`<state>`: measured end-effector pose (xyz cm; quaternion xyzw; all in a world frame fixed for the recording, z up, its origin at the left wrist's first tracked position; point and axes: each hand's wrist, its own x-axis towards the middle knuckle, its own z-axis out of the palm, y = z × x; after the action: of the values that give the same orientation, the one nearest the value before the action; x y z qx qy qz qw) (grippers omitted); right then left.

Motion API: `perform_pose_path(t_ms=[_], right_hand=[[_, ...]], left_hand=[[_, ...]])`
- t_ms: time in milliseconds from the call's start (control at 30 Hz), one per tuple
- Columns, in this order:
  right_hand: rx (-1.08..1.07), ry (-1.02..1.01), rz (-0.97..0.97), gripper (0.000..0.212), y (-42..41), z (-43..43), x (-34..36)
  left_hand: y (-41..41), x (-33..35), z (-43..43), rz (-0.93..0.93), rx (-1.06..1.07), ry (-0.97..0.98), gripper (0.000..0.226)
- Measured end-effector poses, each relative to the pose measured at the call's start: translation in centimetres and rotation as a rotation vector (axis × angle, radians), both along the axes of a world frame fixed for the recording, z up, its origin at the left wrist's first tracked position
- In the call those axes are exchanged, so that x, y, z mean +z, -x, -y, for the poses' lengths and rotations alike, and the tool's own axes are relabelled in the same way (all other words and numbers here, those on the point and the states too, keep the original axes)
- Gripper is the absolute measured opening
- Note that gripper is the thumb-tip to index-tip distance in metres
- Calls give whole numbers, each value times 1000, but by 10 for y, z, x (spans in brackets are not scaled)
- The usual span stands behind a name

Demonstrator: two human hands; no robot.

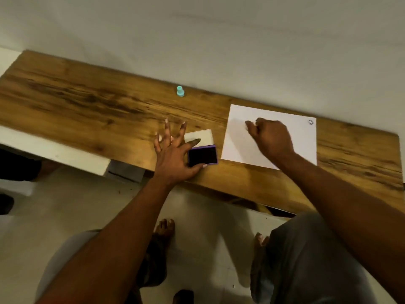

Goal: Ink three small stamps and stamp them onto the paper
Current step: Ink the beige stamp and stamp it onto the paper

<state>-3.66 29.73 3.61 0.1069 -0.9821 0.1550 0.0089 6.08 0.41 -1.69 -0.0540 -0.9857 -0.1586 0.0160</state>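
**Pad braced, fist on the sheet**

The left hand (pixel 173 150) splays its fingers and pinches the purple ink pad (pixel 202 155) at its 3 o'clock, forefinger on the far edge and thumb on the near edge. At the pad's 12 lies its white lid (pixel 200 134). The right hand (pixel 271 137) is curled knuckles-up on the paper (pixel 302 145); what it grips I cannot tell. A stamped mark (pixel 310 122) sits at its 2 o'clock. A teal stamp (pixel 180 91) stands at the left hand's 12, well apart, on the wooden table (pixel 87 102).

table (pixel 87 102): warm brown, dark streaked grain. paper (pixel 285 137): white, one small dark print (pixel 310 122) in its far right corner. left of the paper, a black ink pad (pixel 202 155) edged purple; farther left, a teal stamp (pixel 180 91).
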Motion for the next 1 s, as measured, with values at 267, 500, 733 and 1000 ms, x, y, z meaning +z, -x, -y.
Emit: perform_pose_path(t_ms=[267,500,733,1000], right_hand=[[-312,176,84,57,54,-133,-24],[-398,286,170,57,67,-157,-54],[-382,339,154,54,73,-163,-58],[-387,240,194,56,88,-177,-54]], left_hand=[[51,9,-157,-3,-230,15,86],[86,-24,-229,90,-277,-37,79],[88,-40,-229,91,-265,-55,78],[87,-41,-231,92,-247,-34,79]])
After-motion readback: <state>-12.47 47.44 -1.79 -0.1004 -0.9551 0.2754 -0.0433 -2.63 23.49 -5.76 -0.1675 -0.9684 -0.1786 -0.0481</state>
